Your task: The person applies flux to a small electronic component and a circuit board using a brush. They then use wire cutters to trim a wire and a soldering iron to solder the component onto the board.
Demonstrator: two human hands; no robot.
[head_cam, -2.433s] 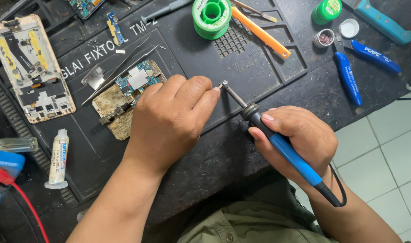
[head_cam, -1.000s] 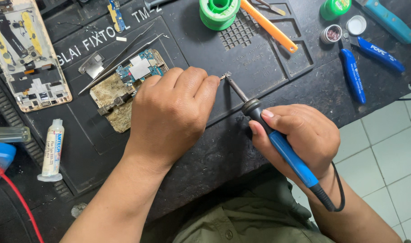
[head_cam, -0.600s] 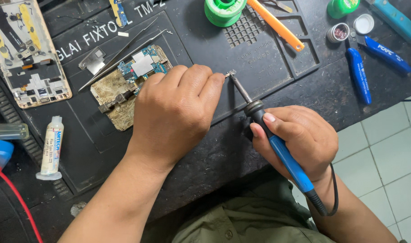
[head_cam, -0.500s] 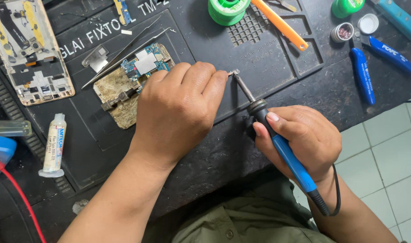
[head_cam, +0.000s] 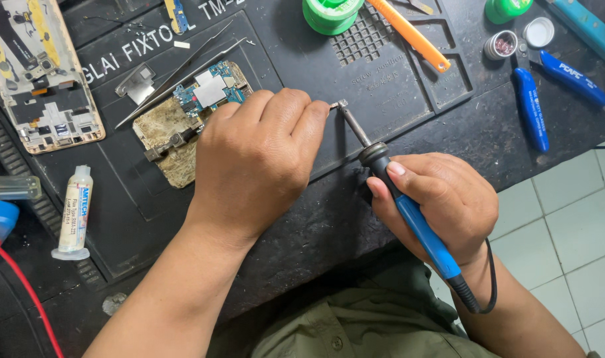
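My right hand [head_cam: 441, 205] grips a blue-handled soldering iron [head_cam: 408, 212]; its metal tip points up-left and meets a tiny metal part [head_cam: 337, 105]. My left hand [head_cam: 256, 159] is curled over the black work mat [head_cam: 382, 86], its fingertips pinching that small part at the iron's tip. Just left of this hand lies a phone circuit board [head_cam: 193, 109] with blue and brownish areas, partly covered by the hand. A pair of tweezers [head_cam: 176, 76] lies across the board's upper edge.
An opened phone frame [head_cam: 41, 86] lies at far left, a flux syringe [head_cam: 74, 212] below it. A green solder spool [head_cam: 329, 13], orange pry tool [head_cam: 412, 36], blue-handled cutters [head_cam: 548, 86] and small tins [head_cam: 504, 43] line the top. The table edge drops to tiled floor [head_cam: 567, 219] at right.
Hands hold the same pose; the view has drifted so mat and tools sit slightly further right and higher. The iron tip stays at the small part in my left fingers.
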